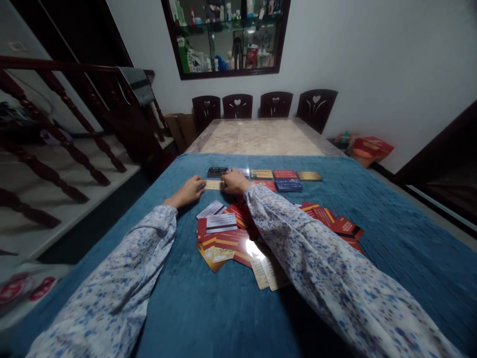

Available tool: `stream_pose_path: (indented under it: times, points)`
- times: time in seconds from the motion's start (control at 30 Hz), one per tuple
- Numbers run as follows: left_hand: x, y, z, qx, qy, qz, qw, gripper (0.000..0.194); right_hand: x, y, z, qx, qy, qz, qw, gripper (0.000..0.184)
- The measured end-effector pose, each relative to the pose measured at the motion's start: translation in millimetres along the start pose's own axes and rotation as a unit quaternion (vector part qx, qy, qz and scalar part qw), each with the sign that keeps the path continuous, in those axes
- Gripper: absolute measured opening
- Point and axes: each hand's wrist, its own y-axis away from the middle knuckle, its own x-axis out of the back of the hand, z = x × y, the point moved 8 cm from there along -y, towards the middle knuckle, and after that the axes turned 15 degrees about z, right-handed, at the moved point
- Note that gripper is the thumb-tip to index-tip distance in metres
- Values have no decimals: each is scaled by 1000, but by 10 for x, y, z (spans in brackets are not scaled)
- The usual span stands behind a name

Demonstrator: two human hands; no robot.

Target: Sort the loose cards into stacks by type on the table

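Note:
A stack of beige cards point(213, 185) lies in the front row of card stacks on the blue cloth. At its left end, my left hand point(189, 191) has bent fingers against the cards' edge. Over its right end my right hand point(234, 182) grips with curled fingers, partly hiding the stacks behind. A black stack point(217, 172) sits just beyond. To the right are a yellow stack point(262, 174), two red ones, a gold stack point(309, 176) and a blue stack point(288, 185). Nearer me spreads a loose pile of red cards point(227, 239), with a silver card point(221, 223) on top; my right sleeve covers part of it.
The blue cloth point(175, 298) covers the near part of a long table point(261, 136). Dark chairs point(237, 106) stand at its far end. A wooden railing point(55, 94) runs along the left, and a red bag point(370, 147) is on the floor at right.

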Motion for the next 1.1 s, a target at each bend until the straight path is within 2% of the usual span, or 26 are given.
stream_pose_path:
  times: [0.23, 0.37, 0.73, 1.1]
  points:
    - [96, 194, 90, 14, 15, 35, 999, 36, 69, 38, 55, 14, -8, 24, 1000, 44]
    - [129, 300, 157, 19, -10, 54, 998, 37, 137, 136, 48, 27, -11, 37, 999, 41]
    - [260, 626, 640, -9, -20, 56, 998, 37, 320, 572, -149, 69, -42, 44, 996, 38]
    - [375, 835, 940, -51, -2, 69, 996, 32, 348, 988, -273, 96, -63, 74, 991, 33]
